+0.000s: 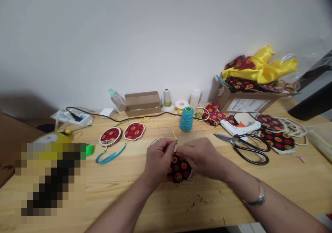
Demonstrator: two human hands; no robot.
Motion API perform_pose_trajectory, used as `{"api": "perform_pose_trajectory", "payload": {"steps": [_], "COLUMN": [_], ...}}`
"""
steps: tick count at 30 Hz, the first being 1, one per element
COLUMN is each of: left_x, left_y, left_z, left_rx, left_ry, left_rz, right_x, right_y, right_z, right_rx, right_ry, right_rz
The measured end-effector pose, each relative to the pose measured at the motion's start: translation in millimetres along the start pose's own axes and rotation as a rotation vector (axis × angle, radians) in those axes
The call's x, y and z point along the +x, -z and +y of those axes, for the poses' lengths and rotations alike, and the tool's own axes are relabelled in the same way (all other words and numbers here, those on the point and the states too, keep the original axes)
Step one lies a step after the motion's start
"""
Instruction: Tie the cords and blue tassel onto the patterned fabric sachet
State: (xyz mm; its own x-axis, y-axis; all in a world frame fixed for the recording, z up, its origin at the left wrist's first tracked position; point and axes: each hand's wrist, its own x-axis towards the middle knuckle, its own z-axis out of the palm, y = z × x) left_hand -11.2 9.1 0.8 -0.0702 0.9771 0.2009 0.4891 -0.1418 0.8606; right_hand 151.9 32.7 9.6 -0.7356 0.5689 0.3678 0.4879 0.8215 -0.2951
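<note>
The black cloth piece [178, 169], with its red and orange round shapes, is low in the middle of the wooden table [116, 198], under and between the two hands. A bit of pale edge peeks out at its lower right side. The yellow string [176, 135] sticks up in two thin ends just above the fingers. The left hand [158, 159] is nearly closed, with its thumb and pointing finger pinched on the yellow string near its bottom. The right hand [203, 157] is curled, with its thumb and fingertips close together beside the left hand's tips, over the top of the black cloth piece. Its fingers hide what is between them, so I cannot tell if it grips anything. A silver bracelet [260, 198] goes around the right wrist. Just past the hands, the blue thread spool [186, 119] stands upright. To the right, the scissors [234, 140] lie with their black handles apart, near the white glue gun [240, 128]. To the left lie a round red charm [110, 136] and a wavy red charm [134, 131], and the blue tassel [112, 158] is near them. At the back right, shiny yellow cloth [261, 70] spills over the big cardboard box [246, 104].
</note>
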Motion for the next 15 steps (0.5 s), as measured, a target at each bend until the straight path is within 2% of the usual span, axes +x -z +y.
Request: {"api": "perform_pose_trajectory", "payload": {"steps": [3,7,9,12,15], "left_x": [0.8,1.9,1.5,0.4,-0.3], "left_y": [0.6,1.5,1.6,2.7,5.0], "left_z": [-0.6,-0.8,0.4,4.0,8.1], "left_rx": [0.009,0.007,-0.019,-0.108,-0.256], "left_ry": [-0.039,-0.122,-0.141,-0.107,-0.012], "left_rz": [-0.054,-0.23,-0.316,-0.421,-0.474], "right_x": [-1.1,-1.8,-1.9,-0.7,2.2], "right_y": [0.2,5.0,9.3,14.7,15.4], "right_z": [1.1,2.5,4.9,12.7,23.1], "right_rx": [-0.074,-0.244,-0.27,-0.191,0.056], "right_ry": [0.037,0.136,0.138,0.052,-0.086], "right_rz": [0.027,0.089,0.112,0.125,0.132]}}
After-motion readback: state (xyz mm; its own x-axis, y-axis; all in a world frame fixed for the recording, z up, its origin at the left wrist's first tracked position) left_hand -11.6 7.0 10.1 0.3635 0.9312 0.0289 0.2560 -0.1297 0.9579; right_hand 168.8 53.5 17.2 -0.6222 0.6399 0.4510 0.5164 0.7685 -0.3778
